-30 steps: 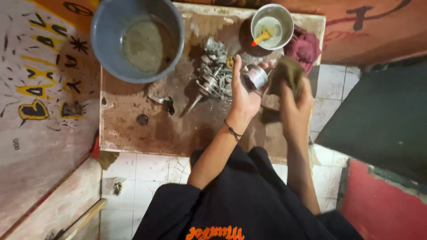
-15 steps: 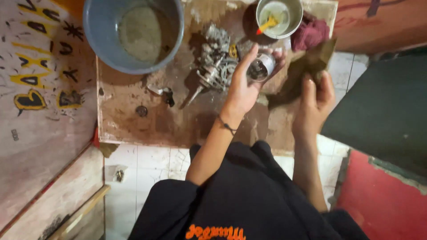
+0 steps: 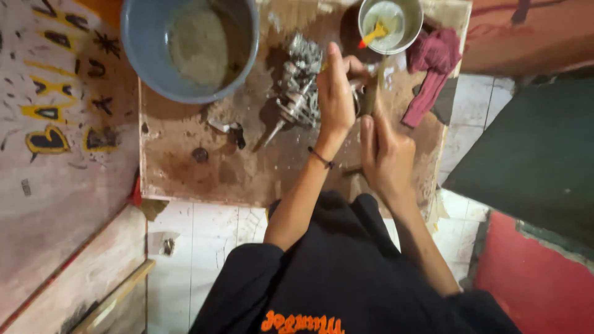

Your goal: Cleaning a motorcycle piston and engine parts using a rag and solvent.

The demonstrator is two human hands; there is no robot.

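Black short-sleeved shirt, loose, sleeves ending above my elbows; forearms bare below. Orange lettering runs across the chest, seen upside down at the bottom of the view and partly cut off. Thin dark cord bracelet (image 3: 322,158) around my left wrist, a small knot or bead showing on it. Nothing worn on the right wrist that I can make out. No gloves on my left hand (image 3: 334,93) or right hand (image 3: 387,154); no rings visible on the fingers (image 3: 335,57).

left hand (image 3: 334,93) curled, gripping; right hand (image 3: 387,154) beside, fingers extended
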